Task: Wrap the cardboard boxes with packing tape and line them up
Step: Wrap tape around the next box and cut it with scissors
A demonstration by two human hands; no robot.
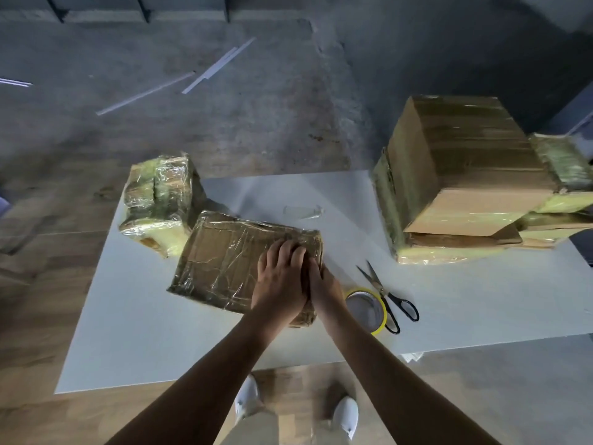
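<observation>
Cardboard glazed in clear tape: a flat box is seen lying on the white bench, its long axis running across from left to right and a little askew to the front edge. Both hands are set at its right end, so most of the box extends away to the left of the grip. The left hand is laid on the top face with fingers spread and lightly bent, pressing down rather than clasping. The right hand is held edge-on against the end face; its fingertips are covered by the left hand, and whether anything is pinched there cannot be told.

A roll of tape is stood just beside the right wrist, with scissors touching its far side. Both are clearly nearer the right hand.

Another wrapped box is placed at the far left corner, close to the flat box's far corner. A stack of boxes is kept well apart on the right. The work in hand is judged to be smoothing tape at this end. Lining the box up beside its neighbour would call for a push leftward and away.
</observation>
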